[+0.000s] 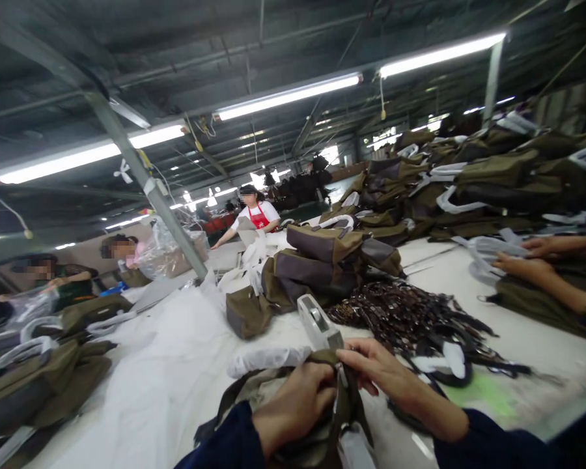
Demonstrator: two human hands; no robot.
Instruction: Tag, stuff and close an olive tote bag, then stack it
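Observation:
An olive-green fabric bag (pixel 354 407) lies on the white table in front of me, with its pale lining showing. My left hand (pixel 297 400) is closed on the bag's edge, fingers curled and partly hidden. On the far side of the bag, my right hand (pixel 383 371) pinches the edge beside what looks like a zipper (pixel 339 384). A handle wrapped in white (pixel 268 359) lies just behind the bag. Close beyond my hands stands a grey tape dispenser (pixel 317 322).
Dark straps with metal fittings (pixel 410 316) are heaped to the right. Olive-and-brown bags (pixel 317 260) are stacked ahead, with a larger pile (pixel 508 176) behind. A co-worker's hands (pixel 537 260) handle a wrapped bag at right. White sheets (pixel 161 365) and more bags (pixel 43 384) lie left.

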